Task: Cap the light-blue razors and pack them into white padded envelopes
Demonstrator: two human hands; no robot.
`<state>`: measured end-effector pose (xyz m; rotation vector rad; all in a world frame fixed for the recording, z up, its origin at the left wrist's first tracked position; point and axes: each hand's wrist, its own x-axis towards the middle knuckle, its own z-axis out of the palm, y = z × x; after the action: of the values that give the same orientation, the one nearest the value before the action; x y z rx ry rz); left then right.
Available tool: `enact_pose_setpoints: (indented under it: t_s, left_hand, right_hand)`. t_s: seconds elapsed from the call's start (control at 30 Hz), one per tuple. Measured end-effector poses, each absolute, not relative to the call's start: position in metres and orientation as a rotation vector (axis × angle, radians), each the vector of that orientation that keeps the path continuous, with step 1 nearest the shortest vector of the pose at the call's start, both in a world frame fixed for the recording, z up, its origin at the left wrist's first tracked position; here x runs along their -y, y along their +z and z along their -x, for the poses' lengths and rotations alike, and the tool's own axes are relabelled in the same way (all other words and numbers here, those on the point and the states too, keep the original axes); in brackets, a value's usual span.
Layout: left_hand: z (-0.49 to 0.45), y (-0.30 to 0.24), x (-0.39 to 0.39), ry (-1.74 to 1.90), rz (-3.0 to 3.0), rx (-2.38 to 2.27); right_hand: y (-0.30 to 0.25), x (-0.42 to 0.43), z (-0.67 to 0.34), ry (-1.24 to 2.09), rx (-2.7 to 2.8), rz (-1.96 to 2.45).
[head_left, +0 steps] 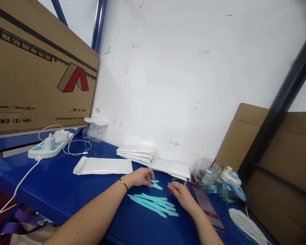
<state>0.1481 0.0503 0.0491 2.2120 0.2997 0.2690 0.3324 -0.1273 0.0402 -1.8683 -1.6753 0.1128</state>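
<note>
My left hand, with a dark bracelet at the wrist, has its fingers closed at the ends of a few teal eyebrow razors; the grip is partly hidden behind the fingers. Below it, a loose pile of several slim teal eyebrow razors lies on the blue table. To the right, my right hand is closed in a pinch, thumb against fingers. A small pale tip shows at its fingertips, too small to name. Both hands are low over the table, apart from each other.
White padded mailers are stacked by the wall, another mailer lying left. A power strip with cables and clear jars stand at left. A phone, a teal bottle and cardboard are at right.
</note>
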Motion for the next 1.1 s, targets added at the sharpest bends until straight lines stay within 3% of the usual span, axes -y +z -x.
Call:
enact_pose_setpoints:
  t_s: [0.3,0.67,0.97,1.1]
  left_hand:
    - [-0.157,0.045,-0.042,0.272,-1.975,-0.156]
    - [-0.147,0.046,-0.054,0.483,-2.61,-0.337]
    - [-0.152,0.034,-0.058,0.465,-2.713,-0.338]
    - [-0.155,0.033,-0.06,0.506,-2.721,-0.446]
  right_hand:
    - [0.046,0.124,-0.305,0.207,1.759,1.83]
    - [0.029,0.133,-0.361,-0.111,1.63,2.061]
    - [0.001,0.112,-0.365,0.0,1.622,2.221]
    - [0.006,0.111,-0.364,0.031,1.718,2.098]
